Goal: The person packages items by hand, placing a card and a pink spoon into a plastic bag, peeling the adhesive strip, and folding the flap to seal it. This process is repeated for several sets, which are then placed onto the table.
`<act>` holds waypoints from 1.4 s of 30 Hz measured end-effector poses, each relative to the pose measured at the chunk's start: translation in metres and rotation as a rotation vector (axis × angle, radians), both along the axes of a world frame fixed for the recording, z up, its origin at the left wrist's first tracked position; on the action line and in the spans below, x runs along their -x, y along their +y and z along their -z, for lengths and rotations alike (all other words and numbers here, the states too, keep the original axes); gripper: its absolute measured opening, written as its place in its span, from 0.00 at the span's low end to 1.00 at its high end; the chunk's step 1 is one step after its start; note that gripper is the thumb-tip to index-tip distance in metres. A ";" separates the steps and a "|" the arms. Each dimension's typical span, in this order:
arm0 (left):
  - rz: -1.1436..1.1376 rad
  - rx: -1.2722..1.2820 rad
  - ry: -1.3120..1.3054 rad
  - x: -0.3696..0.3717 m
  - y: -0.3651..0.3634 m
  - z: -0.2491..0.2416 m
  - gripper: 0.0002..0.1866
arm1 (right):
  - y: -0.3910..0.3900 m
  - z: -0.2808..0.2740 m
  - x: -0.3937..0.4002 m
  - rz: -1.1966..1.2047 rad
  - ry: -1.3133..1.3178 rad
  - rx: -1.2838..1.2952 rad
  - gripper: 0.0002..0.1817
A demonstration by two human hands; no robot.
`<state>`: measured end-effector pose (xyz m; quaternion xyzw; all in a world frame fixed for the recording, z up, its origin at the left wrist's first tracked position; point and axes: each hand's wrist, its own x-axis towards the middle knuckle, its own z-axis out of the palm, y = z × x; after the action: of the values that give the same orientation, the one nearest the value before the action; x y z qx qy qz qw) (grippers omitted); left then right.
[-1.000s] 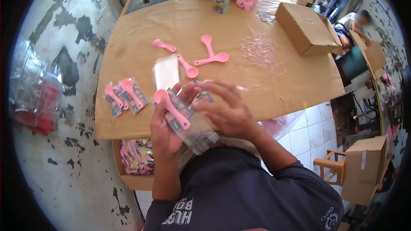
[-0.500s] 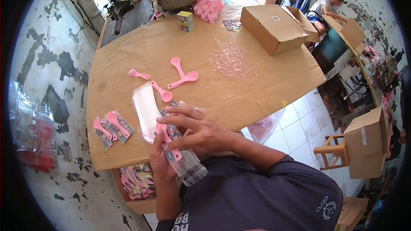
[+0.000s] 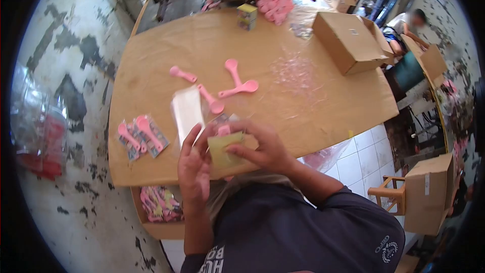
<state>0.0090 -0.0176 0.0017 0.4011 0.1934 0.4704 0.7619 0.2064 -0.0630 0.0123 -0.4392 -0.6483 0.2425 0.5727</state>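
My right hand grips a small bagged packet at the table's front edge, thumb across its plain yellowish side. A bit of pink spoon shows at its top. My left hand is close at the packet's left side, palm up with fingers apart. Just beyond lies a stack of clear plastic bags. Loose pink measuring spoons lie past it, two of them crossed. To the left are finished-looking packets with pink spoons over printed cards.
An open carton below the table's left edge holds many spoon packets. On the table are clear plastic strips, a large cardboard box, a small yellow box and a pink bag. Another person sits far right.
The packet has been turned so its yellowish side shows, and its loose clear end no longer hangs down. My left hand has opened away from it. The view has shifted.
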 end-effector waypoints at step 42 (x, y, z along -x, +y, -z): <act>0.057 -0.352 0.546 0.008 -0.005 0.001 0.31 | 0.034 -0.008 0.016 0.443 -0.335 -0.278 0.13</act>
<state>0.0006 -0.0227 0.0008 0.6432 0.2948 0.3500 0.6139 0.1900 -0.0286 0.0198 -0.5212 -0.6490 -0.0552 0.5514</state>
